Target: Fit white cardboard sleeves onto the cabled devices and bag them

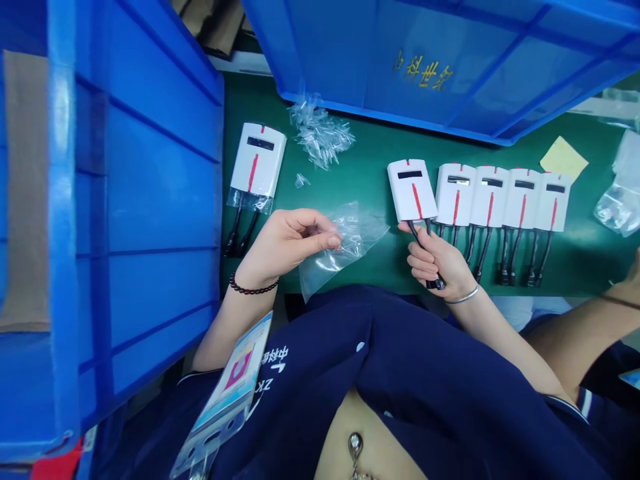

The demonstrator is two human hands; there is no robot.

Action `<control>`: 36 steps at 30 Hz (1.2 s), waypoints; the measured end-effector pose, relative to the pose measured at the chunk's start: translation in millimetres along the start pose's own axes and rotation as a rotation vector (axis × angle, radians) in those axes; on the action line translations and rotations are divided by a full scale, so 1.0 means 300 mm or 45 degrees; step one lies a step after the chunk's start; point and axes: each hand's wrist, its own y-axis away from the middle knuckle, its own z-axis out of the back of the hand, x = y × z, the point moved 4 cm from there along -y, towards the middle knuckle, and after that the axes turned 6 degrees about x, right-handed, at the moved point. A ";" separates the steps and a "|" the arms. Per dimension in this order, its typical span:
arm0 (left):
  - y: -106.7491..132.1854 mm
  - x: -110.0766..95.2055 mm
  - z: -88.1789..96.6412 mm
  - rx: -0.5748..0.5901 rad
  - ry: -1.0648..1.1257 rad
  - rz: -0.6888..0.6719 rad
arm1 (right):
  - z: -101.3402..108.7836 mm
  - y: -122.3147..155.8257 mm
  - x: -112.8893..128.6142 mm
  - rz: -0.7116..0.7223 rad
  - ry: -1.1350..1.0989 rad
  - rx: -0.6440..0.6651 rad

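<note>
Pinched between the thumb and fingers of my left hand (305, 240) is a clear plastic bag (345, 243), spread loosely over the green table. My right hand (437, 260) is closed around the black cables of a white device (413, 192), which has a dark window and a red stripe. The held device is lifted at a slight tilt, beside a row of several similar white devices (490, 197) whose cables point toward me. To the left, another white device (257, 160) lies in a clear bag, its two cables sticking out of the bottom.
A pile of small clear plastic pieces (323, 133) lies on the green table (360, 160). Blue crates stand at the left (160, 200) and the back (450, 60). Toward the right are a yellow paper (564, 159), clear bags (623, 190) and another person's arm (590, 310).
</note>
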 end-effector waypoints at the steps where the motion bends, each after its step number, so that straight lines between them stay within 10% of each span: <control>1: 0.002 -0.002 0.002 0.005 0.028 0.012 | -0.002 0.003 0.012 0.086 0.059 0.036; 13: -0.011 -0.028 0.006 0.155 0.031 0.119 | 0.038 0.151 0.173 0.773 1.193 0.203; 19: -0.013 -0.035 0.007 0.196 -0.018 0.171 | 0.030 0.188 0.215 0.778 1.724 0.255; 36: -0.024 -0.113 -0.001 0.131 -0.470 0.070 | 0.020 0.184 0.210 0.378 1.943 0.585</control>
